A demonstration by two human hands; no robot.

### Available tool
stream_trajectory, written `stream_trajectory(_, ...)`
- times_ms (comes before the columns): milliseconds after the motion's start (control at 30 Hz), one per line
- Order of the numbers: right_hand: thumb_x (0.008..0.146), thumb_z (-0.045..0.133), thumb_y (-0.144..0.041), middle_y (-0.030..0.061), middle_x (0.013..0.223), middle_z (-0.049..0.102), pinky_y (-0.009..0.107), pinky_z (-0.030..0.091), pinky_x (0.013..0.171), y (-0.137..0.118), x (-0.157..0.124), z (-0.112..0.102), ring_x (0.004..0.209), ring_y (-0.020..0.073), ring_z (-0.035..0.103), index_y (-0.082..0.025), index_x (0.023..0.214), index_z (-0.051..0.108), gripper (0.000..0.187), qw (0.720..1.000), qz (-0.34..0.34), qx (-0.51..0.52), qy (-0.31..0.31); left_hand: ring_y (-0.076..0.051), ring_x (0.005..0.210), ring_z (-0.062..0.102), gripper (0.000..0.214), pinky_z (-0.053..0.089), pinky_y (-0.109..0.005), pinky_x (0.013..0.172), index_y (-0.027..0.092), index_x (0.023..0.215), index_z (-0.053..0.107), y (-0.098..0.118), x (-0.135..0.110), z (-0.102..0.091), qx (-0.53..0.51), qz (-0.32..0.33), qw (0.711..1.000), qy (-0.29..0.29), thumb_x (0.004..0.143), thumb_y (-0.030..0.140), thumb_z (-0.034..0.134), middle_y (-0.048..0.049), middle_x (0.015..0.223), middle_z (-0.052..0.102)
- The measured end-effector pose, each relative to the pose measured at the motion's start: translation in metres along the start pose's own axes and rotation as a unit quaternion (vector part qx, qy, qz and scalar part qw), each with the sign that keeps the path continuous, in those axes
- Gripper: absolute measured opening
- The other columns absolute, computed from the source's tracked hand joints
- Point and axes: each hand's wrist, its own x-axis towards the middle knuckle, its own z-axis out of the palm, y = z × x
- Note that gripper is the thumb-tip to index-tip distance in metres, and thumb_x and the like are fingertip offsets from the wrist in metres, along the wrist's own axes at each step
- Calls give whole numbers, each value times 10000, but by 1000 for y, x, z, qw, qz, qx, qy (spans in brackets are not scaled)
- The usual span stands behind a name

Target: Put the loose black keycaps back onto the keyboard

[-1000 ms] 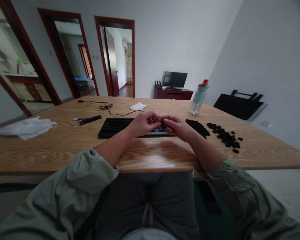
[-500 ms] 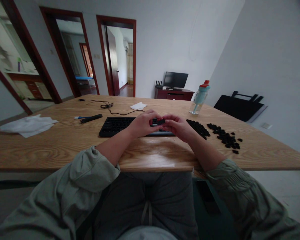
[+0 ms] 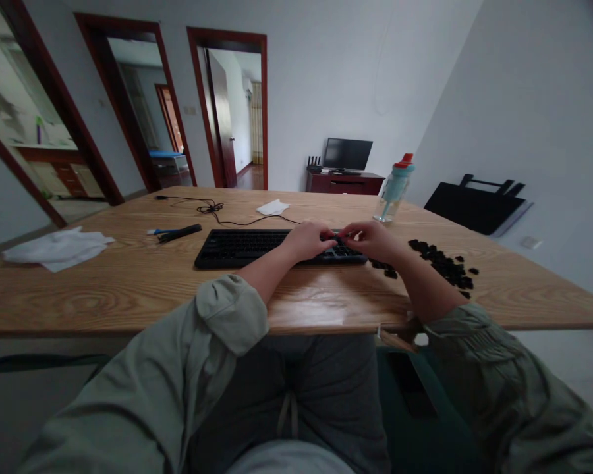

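As both my arms stretch over the light-brown wood-grained surface (image 3: pixel 128 289), my left grip (image 3: pixel 306 241) and my right grip (image 3: pixel 375 241) come together over the right-hand part of the long black plastic keyboard (image 3: pixel 242 245), which lies flat before me. The fingers of each are bent, their tips close together just above the keys; whether a small piece is pinched between them I cannot tell. Small black blocky pieces (image 3: pixel 442 263) lie scattered beyond my right forearm, and more peek out beside the keyboard's right end, partly hidden by my wrist. For such close fingertip work, I judge it best to steady the keyboard lightly with the left, press straight and evenly with the right, spare the neighbouring keys, and keep that forearm off the loose pieces.
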Motion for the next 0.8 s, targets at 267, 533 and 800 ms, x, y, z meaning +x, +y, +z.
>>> stream_trajectory(267, 777, 628, -363, 19, 685, 678, 263, 413, 560, 20, -15, -4, 585, 134, 542, -165, 898, 776, 275, 993, 49, -58, -85, -194, 790, 672, 277, 467, -280, 705, 215, 991, 805, 0, 14, 25, 18, 8, 997, -68, 896, 395, 618, -47, 899, 776)
stream_trajectory(533, 813, 611, -287, 25, 814, 743, 281, 465, 674, 18, -15, 7, 679, 156, 609, -201, 948, 773, 227, 993, 22, -80, -83, -177, 802, 681, 218, 481, -259, 752, 221, 1004, 800, -11, 6, 22, 18, 25, 996, -82, 871, 315, 655, -29, 892, 778)
stream_trajectory(800, 818, 604, -258, 33, 853, 753, 288, 489, 719, 22, -15, 5, 739, 169, 640, -193, 928, 764, 204, 994, 18, -75, -76, -187, 845, 681, 229, 483, -264, 772, 222, 1005, 797, -8, 8, 24, 47, 31, 996, -74, 895, 308, 616, -37, 933, 775)
